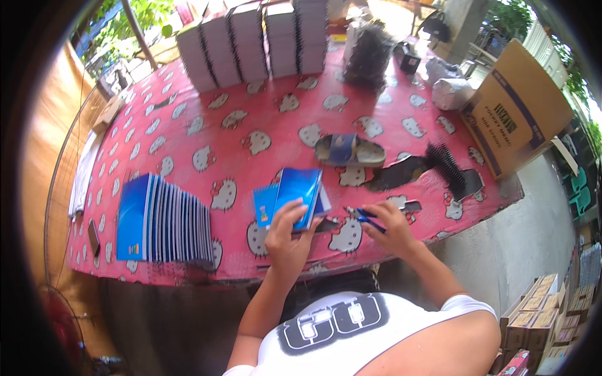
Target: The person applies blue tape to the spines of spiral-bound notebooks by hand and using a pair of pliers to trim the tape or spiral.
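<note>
My left hand grips a small blue-covered notebook near the table's front edge, fingers on its cover. Beneath and beside it lies another light-blue notebook with a spiral edge. To the right, my right hand is closed around a small tool with blue handles, which looks like pliers or cutters. Its tip points left toward the notebook, apart from it. At the left, a long row of blue spiral notebooks leans in a fanned stack.
A pink patterned cloth covers the table. A slipper lies beyond my hands, with black spiral coils to its right. Tall bound paper stacks and a dark wrapped bundle stand behind. A cardboard box stands far right.
</note>
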